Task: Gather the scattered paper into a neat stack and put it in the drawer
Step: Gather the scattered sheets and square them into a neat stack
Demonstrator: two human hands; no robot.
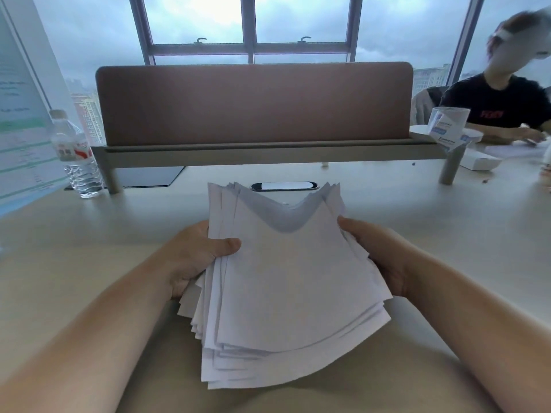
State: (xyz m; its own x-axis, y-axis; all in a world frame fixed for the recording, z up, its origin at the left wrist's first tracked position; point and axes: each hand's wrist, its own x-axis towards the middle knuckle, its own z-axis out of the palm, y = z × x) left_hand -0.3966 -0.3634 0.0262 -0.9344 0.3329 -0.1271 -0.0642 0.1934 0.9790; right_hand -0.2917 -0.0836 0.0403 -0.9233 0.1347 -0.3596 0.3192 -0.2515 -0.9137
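Note:
A loose stack of white paper sheets (286, 281) is held above the pale desk (89, 248) in front of me. Its edges are uneven, with several sheets fanned out at the bottom and left, and the top edge sags in the middle. My left hand (196, 257) grips the stack's left side, thumb on the top sheet. My right hand (378, 254) grips the right side, mostly behind the paper, thumb tip at the edge. No drawer is in view.
A brown desk divider (253, 105) on a grey shelf stands across the back. A water bottle (76, 156) is at the left, beside a standing printed sheet (21, 129). A cable grommet (283, 186) lies behind the paper. Another person (504, 105) sits at the far right.

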